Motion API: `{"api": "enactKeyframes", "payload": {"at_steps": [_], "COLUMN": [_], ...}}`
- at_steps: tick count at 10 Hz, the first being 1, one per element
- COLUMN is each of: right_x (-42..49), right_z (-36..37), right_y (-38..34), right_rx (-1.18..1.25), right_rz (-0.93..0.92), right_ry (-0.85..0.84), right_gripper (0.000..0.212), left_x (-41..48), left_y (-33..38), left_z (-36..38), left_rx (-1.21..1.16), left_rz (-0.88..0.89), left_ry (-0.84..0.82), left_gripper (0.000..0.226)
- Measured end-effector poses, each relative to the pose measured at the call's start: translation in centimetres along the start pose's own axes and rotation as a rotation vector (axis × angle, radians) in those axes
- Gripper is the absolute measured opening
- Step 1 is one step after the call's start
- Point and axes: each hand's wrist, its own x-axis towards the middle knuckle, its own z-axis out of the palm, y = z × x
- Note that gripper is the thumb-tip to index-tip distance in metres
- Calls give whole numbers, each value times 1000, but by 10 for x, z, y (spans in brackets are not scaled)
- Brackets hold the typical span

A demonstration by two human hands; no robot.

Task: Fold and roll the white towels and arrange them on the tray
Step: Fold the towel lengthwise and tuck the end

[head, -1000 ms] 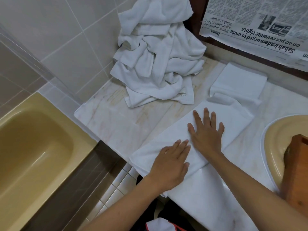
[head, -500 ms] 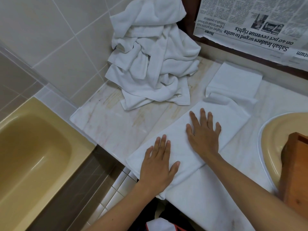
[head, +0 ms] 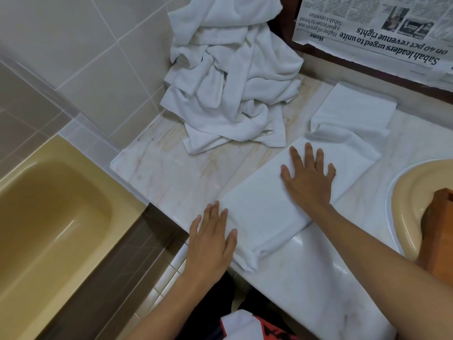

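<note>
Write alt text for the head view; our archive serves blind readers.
Two bare hands, left hand and right hand, press flat on a folded white towel on a marble counter. A heap of unfolded towels sits behind, a yellow bathtub left.

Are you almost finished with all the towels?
Not nearly. One folded towel already lies by the wall. Both hands, left hand and right hand, press another towel flat, unrolled. A big crumpled pile waits. None are rolled.
</note>
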Motion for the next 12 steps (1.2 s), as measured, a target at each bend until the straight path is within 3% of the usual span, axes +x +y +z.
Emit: {"api": "enactKeyframes", "payload": {"at_steps": [1, 2, 4, 5, 6, 8, 11, 12], "right_x": [3, 3, 3, 3, 3, 2, 3, 2], "right_z": [-1, -2, -3, -4, -4, -5, -4, -3], "right_y": [0, -2, -1, -1, -1, -1, -1, -2], "right_rx": [2, -9, 7, 4, 9, -8, -6, -7], "right_rz": [13, 14, 11, 8, 6, 10, 12, 12], "right_ry": [-7, -11, -21, -32, -31, -39, -33, -27], "right_gripper": [62, 62, 61, 61, 61, 61, 62, 62], "left_x": [-21, -31, -22, -19, -15, -7, 2, -3], "left_y": [6, 19, 14, 11, 11, 13, -9, -8], "left_z": [-1, 3, 7, -3, -13, -31, -41, -33], "left_rx": [-51, -38, 44, 122, 232, 416, 156, 172], "left_rz": [237, 390, 610, 661, 697, 792, 678, 659], "left_ry": [234, 270, 47, -18, -59, -8, -34, -57], "left_gripper": [34, 25, 18, 20, 43, 51, 51, 53]}}
